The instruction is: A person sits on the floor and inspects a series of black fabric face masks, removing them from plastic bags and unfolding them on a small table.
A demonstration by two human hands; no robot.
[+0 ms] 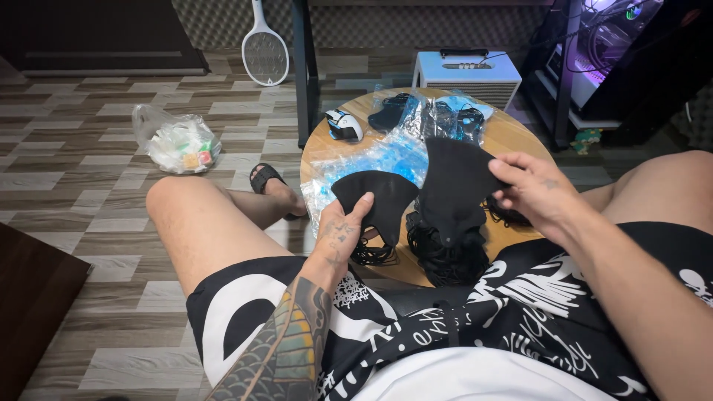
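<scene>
the left hand (340, 232) sits at about 7 o'clock from the middle of the round wooden table (520, 134), its fingers closed in a pinch on the lower edge of a black face mask (375, 197). that mask fans out upward from the thumb toward 12 o'clock, its long axis running roughly 9 to 3 o'clock, and it hangs just above the table edge.

the right hand (536, 191) is at about 3 o'clock from the left one, its fingers curled shut on the right-hand corner of a second black mask (454, 186). this one is stretched taller, its long axis tilted from 1 o'clock down to 7 o'clock, its lower tip touching the pile of black masks (445, 252) heaped at the near rim of the table. the 2 held masks lie side by side, edges near or just touching between the hands; i cannot tell which.

the pile lies at 6 o'clock from the right-hand mask and between the 2 hands, somewhat nearer the left hand's fingertips. behind the masks, toward 12 o'clock, clear blue-tinted plastic bags (371, 160) cover the tabletop, with a small white device (344, 125) at 11 o'clock.
</scene>
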